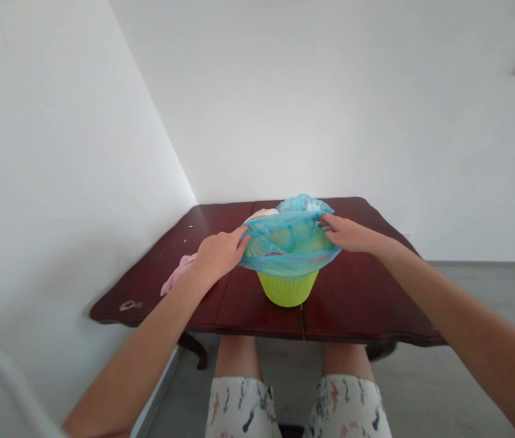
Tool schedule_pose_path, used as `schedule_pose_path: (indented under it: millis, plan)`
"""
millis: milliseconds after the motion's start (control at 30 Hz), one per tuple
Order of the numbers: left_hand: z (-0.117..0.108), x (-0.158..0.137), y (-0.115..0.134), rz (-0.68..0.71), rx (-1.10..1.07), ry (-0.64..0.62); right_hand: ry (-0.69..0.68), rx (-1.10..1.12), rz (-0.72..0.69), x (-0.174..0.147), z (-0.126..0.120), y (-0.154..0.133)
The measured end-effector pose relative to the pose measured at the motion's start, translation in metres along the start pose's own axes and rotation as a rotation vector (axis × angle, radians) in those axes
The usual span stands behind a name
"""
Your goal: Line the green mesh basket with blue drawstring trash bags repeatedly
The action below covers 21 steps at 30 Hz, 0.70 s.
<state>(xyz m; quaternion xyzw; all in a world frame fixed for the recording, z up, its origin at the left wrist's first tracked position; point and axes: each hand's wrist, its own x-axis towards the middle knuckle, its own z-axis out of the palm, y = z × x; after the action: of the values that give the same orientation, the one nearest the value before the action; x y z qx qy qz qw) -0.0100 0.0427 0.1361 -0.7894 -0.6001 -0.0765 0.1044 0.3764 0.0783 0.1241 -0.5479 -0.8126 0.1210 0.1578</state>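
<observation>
A yellow-green plastic basket stands near the front edge of the dark red wooden table. A thin blue plastic bag is spread over the basket's mouth and hangs over its rim. My left hand pinches the bag's edge on the left side. On the right, my right hand grips the opposite edge, its fingertips partly hidden by the film. Through the bag the basket's inside shows faintly. Behind it lie a bunched light-blue plastic bundle and a white item with an orange stripe.
The table meets white walls at the back and left. A pink cloth lies by my left forearm. Near the left front edge is a small clear loop-shaped item. Small white bits dot the left side.
</observation>
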Motion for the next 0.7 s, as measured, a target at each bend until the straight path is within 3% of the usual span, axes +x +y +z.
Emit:
schedule_pose_path:
  millis: [133,300,500,700]
  plan:
    - [0.009,0.024,-0.008,0.093,-0.201,-0.001,0.035,-0.028,0.178,0.028,0.013,-0.005]
    - [0.032,0.032,-0.021,0.18,-0.465,0.062,0.021,-0.048,0.276,0.052,0.035,-0.002]
    - [0.064,0.069,-0.033,0.026,-0.766,0.088,0.035,-0.024,0.297,0.062,0.045,0.002]
    - [0.06,0.114,-0.02,0.105,-0.76,-0.04,0.109,-0.061,0.231,0.046,0.056,-0.003]
